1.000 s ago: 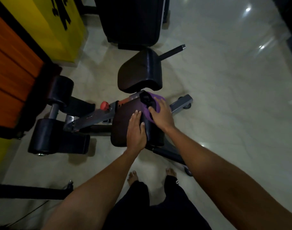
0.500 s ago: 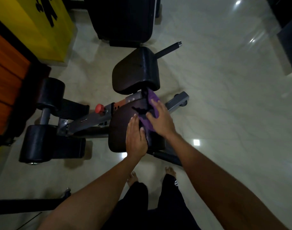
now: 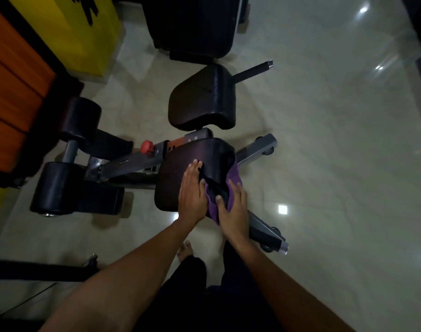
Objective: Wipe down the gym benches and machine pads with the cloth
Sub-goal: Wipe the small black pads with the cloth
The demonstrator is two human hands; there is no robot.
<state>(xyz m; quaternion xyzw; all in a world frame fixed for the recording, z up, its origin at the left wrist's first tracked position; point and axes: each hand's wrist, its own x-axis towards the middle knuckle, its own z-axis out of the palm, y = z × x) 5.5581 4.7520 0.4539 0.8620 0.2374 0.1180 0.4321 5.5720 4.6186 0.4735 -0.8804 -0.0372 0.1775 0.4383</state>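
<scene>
purple cloth (image 3: 235, 179) draped on right edge of near seat pad (image 3: 178, 168), long axis running away from person — right hand (image 3: 234, 212) flat on it, fingers straight; left hand (image 3: 191, 190) flat on pad just beside, holding nothing.

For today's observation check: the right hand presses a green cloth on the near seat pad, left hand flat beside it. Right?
No: the head view shows the cloth is purple, not green. The right hand presses it on the near seat pad, left hand flat beside it.
</scene>
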